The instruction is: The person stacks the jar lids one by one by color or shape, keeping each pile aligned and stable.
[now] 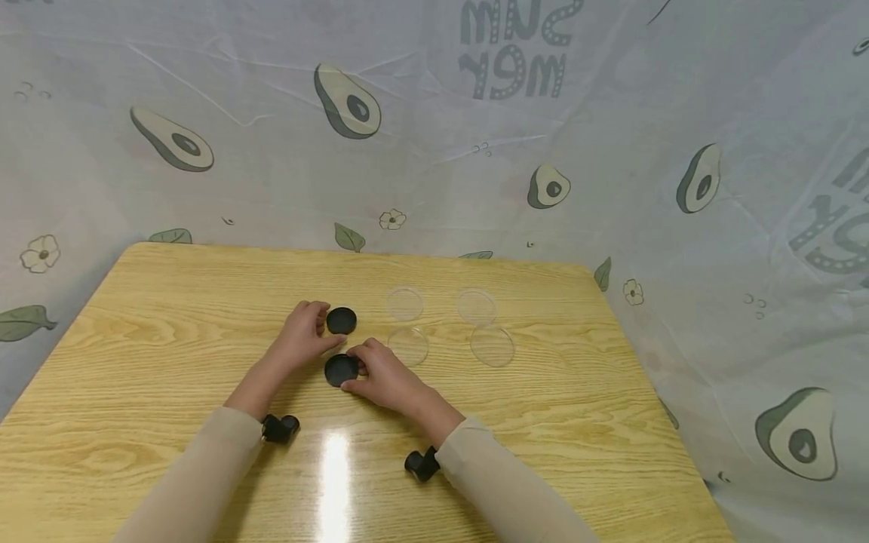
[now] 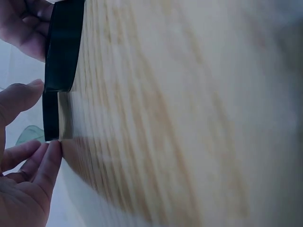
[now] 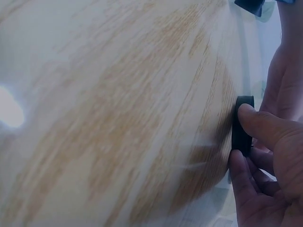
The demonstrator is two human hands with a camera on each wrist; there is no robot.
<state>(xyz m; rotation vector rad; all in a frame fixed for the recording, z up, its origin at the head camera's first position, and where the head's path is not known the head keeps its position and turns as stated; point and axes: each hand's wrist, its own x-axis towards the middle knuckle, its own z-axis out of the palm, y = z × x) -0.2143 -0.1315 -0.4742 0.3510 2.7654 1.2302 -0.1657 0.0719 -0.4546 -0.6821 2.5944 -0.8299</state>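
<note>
Black discs [image 1: 340, 372], two of them, stand one beyond the other on the left-centre part of the wood-grain table [image 1: 543, 452], a narrow gap between them in the head view. Closest to the body are two beige sleeves [image 1: 516, 483], with a small black device [image 1: 421, 465] at each cuff. Next comes the right hand [image 1: 388, 378]: thumb and fingertips pinch the right side of the nearer disc, the other fingers tucked in close; whether this disc touches the wood, I cannot tell. Further on, the left hand [image 1: 304, 329] curls round the farther disc [image 1: 342, 320], fingertips together at its left edge and thumb at its near edge; how hard they press cannot be told. To the right of the discs, four clear round pieces [image 1: 492, 346] lie in two rows, the near-left one just beside the right hand. Behind the table hangs a pale cloth [image 1: 421, 173] printed with avocados, leaves and flowers. Its grey dotted lettering [image 1: 519, 45] runs mirror-wise and reads "sum" over "mer"; more such letters at the right are cut off by the frame.
</note>
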